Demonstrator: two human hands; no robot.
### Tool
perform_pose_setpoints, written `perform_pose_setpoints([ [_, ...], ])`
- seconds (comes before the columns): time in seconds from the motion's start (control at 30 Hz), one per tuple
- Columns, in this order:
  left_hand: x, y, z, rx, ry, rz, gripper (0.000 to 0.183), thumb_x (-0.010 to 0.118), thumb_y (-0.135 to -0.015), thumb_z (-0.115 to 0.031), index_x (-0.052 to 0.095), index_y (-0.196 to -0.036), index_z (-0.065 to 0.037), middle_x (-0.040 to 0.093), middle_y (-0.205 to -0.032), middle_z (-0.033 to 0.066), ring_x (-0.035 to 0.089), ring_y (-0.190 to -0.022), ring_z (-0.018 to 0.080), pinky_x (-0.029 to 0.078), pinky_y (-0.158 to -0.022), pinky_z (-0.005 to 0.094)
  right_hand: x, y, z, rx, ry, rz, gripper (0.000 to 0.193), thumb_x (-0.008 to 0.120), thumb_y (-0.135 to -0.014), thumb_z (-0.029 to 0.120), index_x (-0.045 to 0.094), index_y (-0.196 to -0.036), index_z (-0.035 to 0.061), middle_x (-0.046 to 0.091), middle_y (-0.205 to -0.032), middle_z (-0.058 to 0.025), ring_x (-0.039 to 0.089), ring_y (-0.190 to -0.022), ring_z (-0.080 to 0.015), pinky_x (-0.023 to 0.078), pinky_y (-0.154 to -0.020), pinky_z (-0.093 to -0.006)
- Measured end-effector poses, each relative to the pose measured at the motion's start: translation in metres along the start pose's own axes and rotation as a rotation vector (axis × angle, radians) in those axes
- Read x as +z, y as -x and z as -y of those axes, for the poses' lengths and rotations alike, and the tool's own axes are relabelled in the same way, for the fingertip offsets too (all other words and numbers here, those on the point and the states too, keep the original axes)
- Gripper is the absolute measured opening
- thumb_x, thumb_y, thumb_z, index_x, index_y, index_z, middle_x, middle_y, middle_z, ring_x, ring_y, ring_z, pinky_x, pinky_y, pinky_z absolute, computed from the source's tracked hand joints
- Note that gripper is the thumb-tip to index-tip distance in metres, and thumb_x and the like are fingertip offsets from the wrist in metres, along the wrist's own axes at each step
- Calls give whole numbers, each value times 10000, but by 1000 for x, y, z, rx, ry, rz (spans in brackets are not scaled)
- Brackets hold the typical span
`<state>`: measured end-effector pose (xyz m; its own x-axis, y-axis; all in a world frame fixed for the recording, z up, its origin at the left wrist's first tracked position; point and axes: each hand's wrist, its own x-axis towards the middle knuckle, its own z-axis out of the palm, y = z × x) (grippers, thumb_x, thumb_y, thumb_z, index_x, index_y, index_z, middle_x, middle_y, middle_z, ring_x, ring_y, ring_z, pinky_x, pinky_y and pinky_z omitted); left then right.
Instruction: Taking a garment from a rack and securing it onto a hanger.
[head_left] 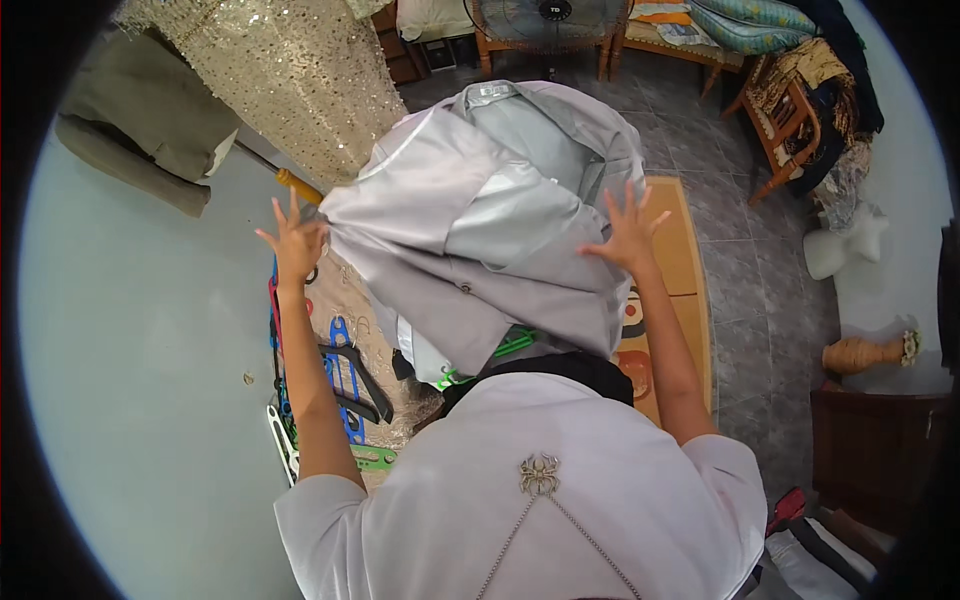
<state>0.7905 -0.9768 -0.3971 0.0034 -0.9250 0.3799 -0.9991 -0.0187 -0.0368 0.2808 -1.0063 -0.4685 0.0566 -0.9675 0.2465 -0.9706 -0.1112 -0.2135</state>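
Nearest of all is the wearer's own white shirt (600, 510), with a silver spider pendant (540, 474) on a chain at its front. Just beyond it, across the middle of the scene, is a silvery grey jacket (410, 250), spread wide, its pale lining showing on the far side and a dark button (465, 288) on its front. Of the two hands, the left hand (300, 242) pinches the jacket's left edge between thumb and finger, the other fingers raised, and creases fan out from that grip. The right hand (630, 235) is open with fingers spread, over the jacket's right side; whether it touches the cloth I cannot tell.

A green hanger (515, 344) shows under the jacket's near edge. To the left, near the left forearm, blue hangers (354, 425) and a black hanger (372, 385) lie on beige lace (385, 435). On the right, a tan counter (685, 265) shows beside the jacket.

At far left hang a sequinned gown (290, 80) and an olive garment (140, 105). A fan (545, 25) stands at the far middle. On the right are a wooden chair (795, 130) bearing cloths, a white mannequin bust (840, 245) and a clay vase (860, 355) on a brown cabinet (870, 440).
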Motion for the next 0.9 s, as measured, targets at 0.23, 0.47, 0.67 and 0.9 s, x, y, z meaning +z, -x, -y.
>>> perform_pose_setpoints([
  [0.23,25,-7,-56,244,122,-113,721,661,-629,-537,468,-1268,-264,162,-1475,86,136,-1346,362,12,-922,734,55,-1,12,-188,-61,-80,195,676,-644,106,659,-827,172,284,-1407,8,83,-1344,-376,-12,-910,-758],
  [0.47,31,-83,-150,376,-9,90,1188,803,-349,-436,214,-1380,-386,77,-1491,46,101,-1361,307,97,-907,753,8,-33,8,-345,-106,-278,264,658,-598,35,673,-797,208,323,-1387,15,98,-1345,-362,-10,-900,-769],
  [0.67,59,-126,-124,550,-45,-290,242,731,-582,-248,673,-816,-236,292,-1424,-65,178,-1348,240,76,-923,755,-17,-94,8,-369,-48,-437,360,669,-556,21,664,-837,247,333,-1383,34,110,-1344,-368,-38,-902,-762],
  [0.9,11,-194,-84,100,-114,-624,170,672,-627,-191,658,-775,-272,251,-1450,-58,159,-1348,328,-158,-843,757,-54,-231,39,-466,-95,-576,212,684,-615,105,631,-803,187,379,-1343,30,151,-1329,-366,11,-877,-786],
])
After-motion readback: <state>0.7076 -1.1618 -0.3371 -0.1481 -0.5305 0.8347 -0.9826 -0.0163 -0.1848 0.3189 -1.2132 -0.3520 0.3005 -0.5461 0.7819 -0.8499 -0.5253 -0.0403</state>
